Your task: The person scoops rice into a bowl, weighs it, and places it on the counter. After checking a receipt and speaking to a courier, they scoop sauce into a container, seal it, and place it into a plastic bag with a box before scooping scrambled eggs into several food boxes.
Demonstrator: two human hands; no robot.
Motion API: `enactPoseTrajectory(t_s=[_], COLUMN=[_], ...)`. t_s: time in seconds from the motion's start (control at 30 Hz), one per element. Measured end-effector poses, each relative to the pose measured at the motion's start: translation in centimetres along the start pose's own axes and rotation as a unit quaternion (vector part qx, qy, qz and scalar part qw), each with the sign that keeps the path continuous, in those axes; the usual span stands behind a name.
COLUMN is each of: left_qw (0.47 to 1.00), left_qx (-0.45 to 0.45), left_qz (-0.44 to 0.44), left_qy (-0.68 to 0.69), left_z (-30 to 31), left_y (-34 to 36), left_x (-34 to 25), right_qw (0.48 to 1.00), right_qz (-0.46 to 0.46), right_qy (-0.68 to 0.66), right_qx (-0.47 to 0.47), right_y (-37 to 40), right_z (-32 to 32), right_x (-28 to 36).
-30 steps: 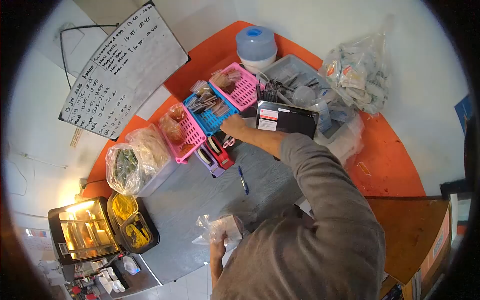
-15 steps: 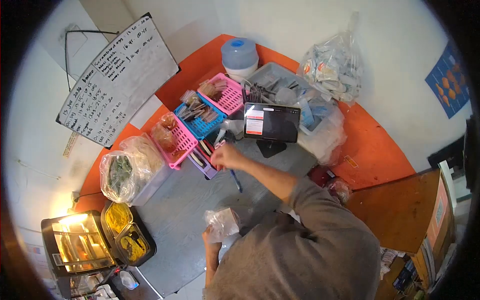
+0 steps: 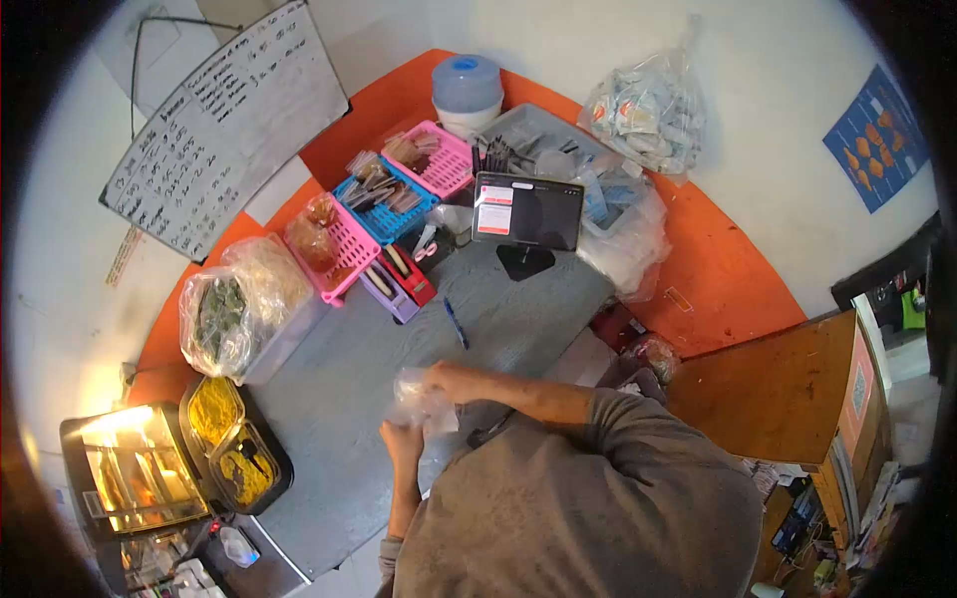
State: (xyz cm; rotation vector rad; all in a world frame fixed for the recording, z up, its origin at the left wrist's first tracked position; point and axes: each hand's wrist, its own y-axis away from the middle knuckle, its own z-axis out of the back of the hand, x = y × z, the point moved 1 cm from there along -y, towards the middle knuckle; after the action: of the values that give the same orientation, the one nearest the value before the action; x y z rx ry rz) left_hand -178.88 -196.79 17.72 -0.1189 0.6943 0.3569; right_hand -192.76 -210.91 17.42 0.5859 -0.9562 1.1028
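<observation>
A clear plastic bag, blurred, is between my two hands above the grey table. My left hand grips its lower left side with bent fingers. My right hand is closed at the upper right of the bag, its fingertips partly hidden. A blue pen lies on the table beyond my hands. Farther off are a red tape dispenser and a purple one, with pink-handled scissors behind them. A tablet on a stand shows a lit screen.
Pink baskets and a blue basket hold small packets. Bagged leaves stand at the left, above black containers of yellow food. A grey bin of utensils is at the back. A wooden cabinet stands at the right.
My right hand has moved from beside the tape dispensers back to the bag in my left hand. The camera view has shifted, and the bag is now blurred.
</observation>
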Motion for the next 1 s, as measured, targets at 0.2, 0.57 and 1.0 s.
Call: enactPoseTrajectory(t_s=[0.2, 0.57, 1.0], left_qw=[0.745, 0.594, 0.581], left_qx=[0.018, 0.05, 0.028], left_qz=[0.372, 0.359, 0.368], left_qy=[0.554, 0.718, 0.725], left_z=[-0.8, -3.5, -3.4], left_y=[0.3, 1.6, 2.0], left_x=[-1.0, -0.4, -1.4], right_qw=[0.988, 0.935, 0.924], right_qz=[0.066, -0.105, -0.094], right_qy=[-0.026, -0.298, -0.337], right_qx=[-0.135, -0.16, -0.155], right_y=[3.1, 3.1, 3.4], right_z=[-2.0, -3.4, -3.3], right_x=[1.8, 0.5, -0.4])
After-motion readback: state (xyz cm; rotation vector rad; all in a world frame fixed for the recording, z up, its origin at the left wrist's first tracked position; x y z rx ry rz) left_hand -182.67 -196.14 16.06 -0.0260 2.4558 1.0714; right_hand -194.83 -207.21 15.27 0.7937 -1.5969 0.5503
